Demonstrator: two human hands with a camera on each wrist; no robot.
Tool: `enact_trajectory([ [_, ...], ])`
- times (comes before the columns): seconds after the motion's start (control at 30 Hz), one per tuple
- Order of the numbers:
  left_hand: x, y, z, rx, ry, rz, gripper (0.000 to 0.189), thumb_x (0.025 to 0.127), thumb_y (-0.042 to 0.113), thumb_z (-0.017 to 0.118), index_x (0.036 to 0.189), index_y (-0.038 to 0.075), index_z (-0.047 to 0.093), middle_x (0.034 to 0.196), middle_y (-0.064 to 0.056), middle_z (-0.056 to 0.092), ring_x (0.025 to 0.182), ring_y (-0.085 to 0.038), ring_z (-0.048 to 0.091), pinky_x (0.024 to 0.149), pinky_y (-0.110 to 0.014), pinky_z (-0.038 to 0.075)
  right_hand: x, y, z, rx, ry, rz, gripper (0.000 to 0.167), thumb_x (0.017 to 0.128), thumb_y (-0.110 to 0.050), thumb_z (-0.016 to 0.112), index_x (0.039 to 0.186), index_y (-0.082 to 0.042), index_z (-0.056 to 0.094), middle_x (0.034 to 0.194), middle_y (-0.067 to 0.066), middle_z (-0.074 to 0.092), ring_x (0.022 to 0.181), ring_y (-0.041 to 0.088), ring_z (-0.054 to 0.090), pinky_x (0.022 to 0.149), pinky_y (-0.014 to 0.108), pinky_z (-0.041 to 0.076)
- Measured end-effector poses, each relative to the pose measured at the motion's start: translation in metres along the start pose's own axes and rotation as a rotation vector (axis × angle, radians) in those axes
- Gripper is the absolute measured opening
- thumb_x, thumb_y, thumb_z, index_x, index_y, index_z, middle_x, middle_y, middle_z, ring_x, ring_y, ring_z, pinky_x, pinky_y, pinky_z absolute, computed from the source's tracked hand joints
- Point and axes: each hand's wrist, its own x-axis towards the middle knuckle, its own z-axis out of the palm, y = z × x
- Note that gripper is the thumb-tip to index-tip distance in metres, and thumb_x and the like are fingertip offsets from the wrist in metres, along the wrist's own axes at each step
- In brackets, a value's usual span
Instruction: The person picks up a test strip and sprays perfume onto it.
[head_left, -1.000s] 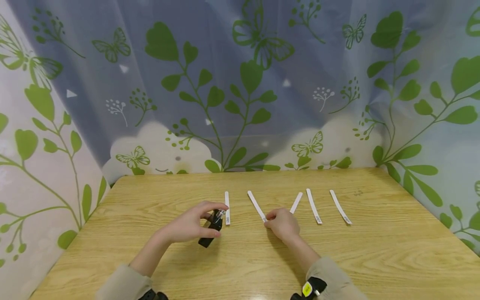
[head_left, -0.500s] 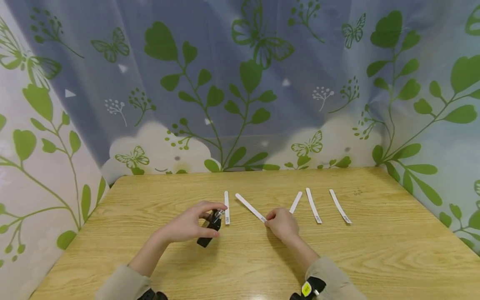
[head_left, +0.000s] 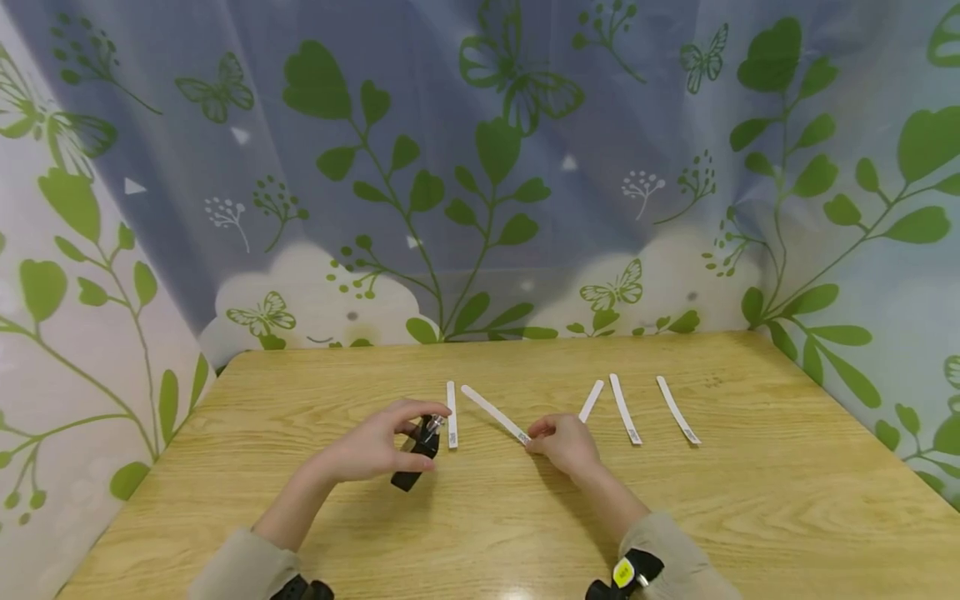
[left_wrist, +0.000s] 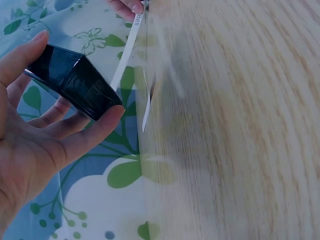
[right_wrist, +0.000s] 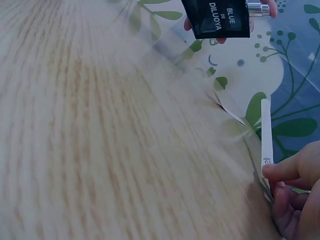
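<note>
My left hand (head_left: 367, 446) holds a dark glass perfume bottle (head_left: 417, 458), tilted, with the index finger on its silver sprayer (head_left: 436, 422) and the thumb under the base. White lettering reading "BLUE DE DILUOYA" shows on the bottle (right_wrist: 220, 17) in the right wrist view. Between thumb and index finger, my right hand (head_left: 566, 446) pinches the printed end of a white paper test strip (head_left: 491, 410). The strip's rounded far end points up and left, near the bottle's sprayer. A second strip (head_left: 452, 417) lies just beyond the bottle.
To the right of my right hand, three more white strips lie in a row: one partly behind the hand (head_left: 591, 402), one slightly bent strip (head_left: 625, 408) and a curved strip (head_left: 677, 410). Behind the wooden table (head_left: 337, 375) hangs a leaf-patterned curtain (head_left: 525, 275).
The far end of the pinched strip has swung left, toward the bottle. Both hands have stayed almost in place, and the other strips lie as before.
</note>
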Motion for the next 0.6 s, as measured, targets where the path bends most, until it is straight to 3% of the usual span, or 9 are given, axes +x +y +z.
enact_trajectory([
  [0.33, -0.0028, 0.0002, -0.0032, -0.019, 0.009, 0.003, 0.061, 0.082, 0.019, 0.072, 0.137, 0.019, 0.045, 0.138, -0.008, 0.039, 0.124, -0.028, 0.038, 0.097, -0.048, 0.035, 0.0022, -0.0006, 0.0012, 0.250, -0.066, 0.113, 0.020, 0.080, 0.000, 0.068, 0.100, 0.002, 0.070, 0.070, 0.003, 0.059, 0.056, 0.012, 0.046, 0.049, 0.023, 0.038],
  [0.6, -0.0036, 0.0008, -0.0053, -0.018, 0.022, -0.002, 0.062, 0.082, 0.015, 0.072, 0.138, 0.017, 0.044, 0.137, -0.008, 0.040, 0.120, -0.028, 0.041, 0.097, -0.049, 0.034, 0.0023, -0.0046, 0.0051, 0.393, -0.126, 0.174, 0.023, 0.083, -0.001, 0.065, 0.105, 0.001, 0.068, 0.080, 0.004, 0.062, 0.066, 0.013, 0.049, 0.048, 0.022, 0.041],
])
